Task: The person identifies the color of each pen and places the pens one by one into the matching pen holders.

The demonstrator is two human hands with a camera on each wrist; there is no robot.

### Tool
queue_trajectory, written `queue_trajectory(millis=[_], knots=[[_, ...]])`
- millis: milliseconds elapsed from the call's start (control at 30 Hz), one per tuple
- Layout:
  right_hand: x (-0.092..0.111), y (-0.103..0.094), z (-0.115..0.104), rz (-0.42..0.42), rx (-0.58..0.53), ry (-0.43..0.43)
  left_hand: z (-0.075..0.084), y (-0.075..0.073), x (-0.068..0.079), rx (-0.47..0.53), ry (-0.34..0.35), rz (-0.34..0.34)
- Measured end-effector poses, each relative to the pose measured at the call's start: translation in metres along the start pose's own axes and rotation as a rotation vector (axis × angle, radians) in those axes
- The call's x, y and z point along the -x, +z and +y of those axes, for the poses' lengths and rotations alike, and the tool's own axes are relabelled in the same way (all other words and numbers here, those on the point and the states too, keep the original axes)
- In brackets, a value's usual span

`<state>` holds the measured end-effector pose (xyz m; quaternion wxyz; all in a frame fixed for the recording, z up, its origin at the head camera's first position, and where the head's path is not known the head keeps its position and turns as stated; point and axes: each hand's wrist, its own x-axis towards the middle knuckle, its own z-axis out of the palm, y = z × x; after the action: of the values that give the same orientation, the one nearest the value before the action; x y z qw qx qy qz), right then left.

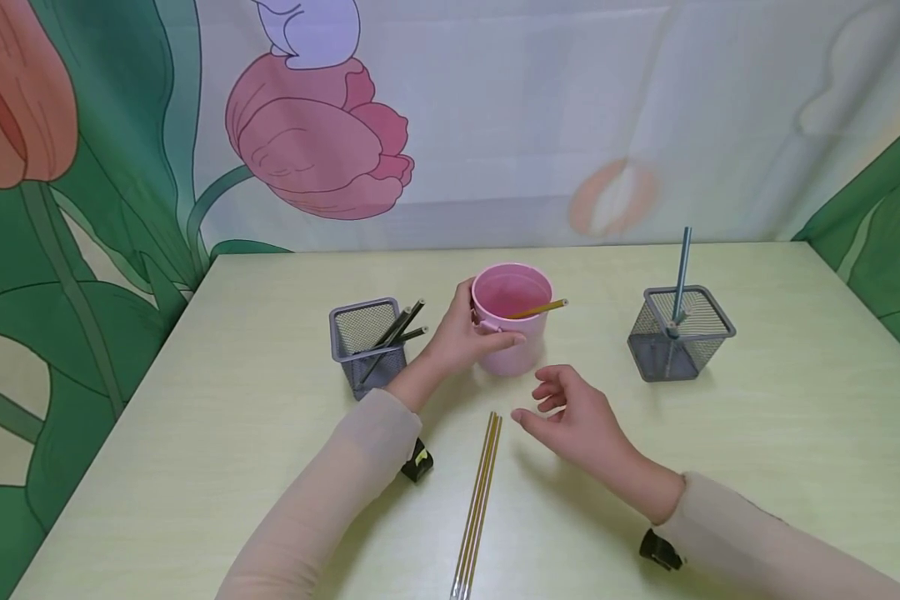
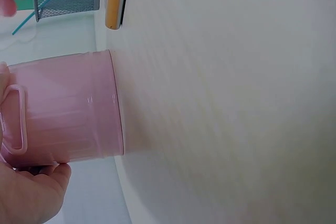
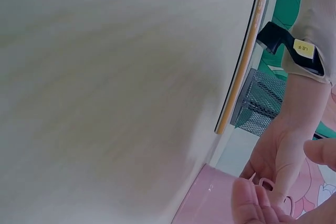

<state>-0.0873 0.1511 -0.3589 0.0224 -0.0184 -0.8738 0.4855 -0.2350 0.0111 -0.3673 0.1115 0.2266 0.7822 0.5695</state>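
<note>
My left hand (image 1: 457, 335) grips the side of a pink bucket (image 1: 516, 354), fingers at its far left and thumb across the front. One yellow pencil (image 1: 543, 309) leans inside, its end past the right rim. In the left wrist view, the bucket (image 2: 68, 111) shows a small handle loop on its wall. My right hand (image 1: 581, 417) hovers in front of the bucket, fingers loosely bent, holding nothing. Several yellow pencils (image 1: 476, 508) lie side by side on the table, left of that hand. In the right wrist view, the left hand (image 3: 275, 153) appears beyond the right fingers.
A grey mesh holder (image 1: 363, 350) with several dark pencils (image 1: 401, 325) stands left of the bucket, partly behind my left forearm. Another mesh holder (image 1: 678, 350) on the right carries an upright blue pencil (image 1: 682, 271). Behind the table (image 1: 195, 433) hangs a flower-printed curtain (image 1: 495, 108).
</note>
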Motion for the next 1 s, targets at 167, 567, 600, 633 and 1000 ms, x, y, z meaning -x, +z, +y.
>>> queue_trajectory(millis=[167,567,600,633,1000], knots=[[0.001,0.002,-0.002,-0.050,0.074,0.038,0.000,0.000,0.000,0.006,-0.004,0.001],[0.005,0.013,0.003,-0.140,0.156,0.059,0.002,0.000,0.001,0.023,-0.001,-0.005],[0.005,0.014,0.003,-0.145,0.162,0.056,0.002,0.001,0.001,0.024,-0.002,-0.007],[0.005,0.014,0.003,-0.149,0.163,0.052,0.002,0.000,0.001,0.023,-0.003,-0.009],[0.000,0.028,-0.001,-0.213,0.272,0.007,0.003,0.000,0.001,0.014,0.005,-0.010]])
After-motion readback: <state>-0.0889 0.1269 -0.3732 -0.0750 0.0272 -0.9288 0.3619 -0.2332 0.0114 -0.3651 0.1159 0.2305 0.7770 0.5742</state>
